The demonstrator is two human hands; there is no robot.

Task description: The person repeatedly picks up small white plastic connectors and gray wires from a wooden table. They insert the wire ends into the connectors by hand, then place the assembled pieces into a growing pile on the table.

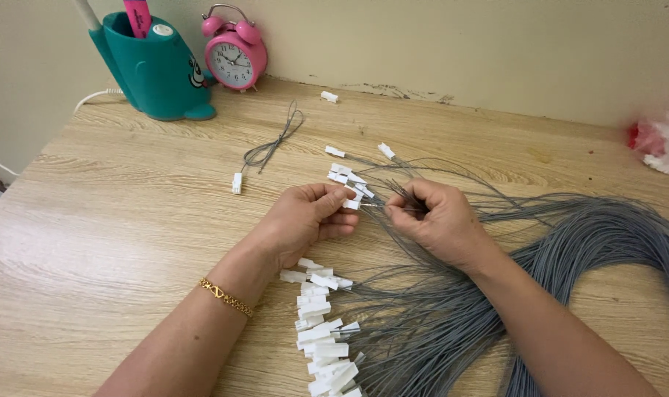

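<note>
Your left hand point(305, 220) pinches a small white connector point(351, 204) between thumb and fingertips, holding it level at mid-table so its open end faces right. Your right hand point(441, 220) is clenched on a few thin grey wire ends point(402, 192), their tips pointed at that connector, just touching or nearly so; which cannot be told. Both wrists rest low over the table point(114, 220), likely to steady such fine work

The connector is a short white plastic block, rectangular, smaller than a fingertip. The wires are slim, grey, flexible, and run back to the right into a thick grey wire bundle point(606, 235) that loops over the right side of the table, close enough to feed from

Near you, below the left hand, lies a row of white connectors already on wires point(323, 331), laid side by side with their leads fanning right. A few more white connectors point(345, 176) sit just beyond the hands. Farther left lies a single coiled grey lead with a white plug point(265, 154). At the far left corner stand a teal holder point(154, 66) and a pink alarm clock point(235, 55), well apart from the work
</note>
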